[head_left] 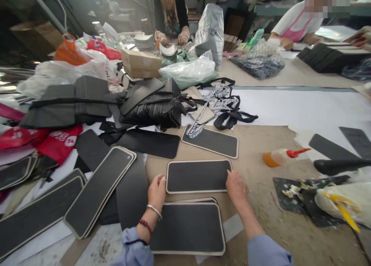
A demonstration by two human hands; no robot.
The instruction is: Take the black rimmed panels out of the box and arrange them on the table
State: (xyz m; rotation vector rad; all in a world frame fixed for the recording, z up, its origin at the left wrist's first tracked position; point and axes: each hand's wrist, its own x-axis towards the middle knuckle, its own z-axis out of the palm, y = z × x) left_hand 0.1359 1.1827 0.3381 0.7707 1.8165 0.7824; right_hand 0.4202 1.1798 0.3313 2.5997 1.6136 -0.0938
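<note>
A black rectangular panel with a cream border [198,176] lies flat on the brown board in front of me. My left hand [157,190] touches its left end, fingers curled at the edge. My right hand [235,185] rests against its right end. Both hands frame the panel between them. Just below it sits a stack of similar panels [188,227], partly under my forearms. Another bordered panel [213,141] lies farther back, with a patterned strap [203,119] draped over its left corner.
More bordered panels [98,190] fan out at left beside black sheets [149,142] and red bags [58,140]. An orange glue bottle [279,157] and a glue-smeared scrap [307,192] lie at right. Two other people work at the far side of the table.
</note>
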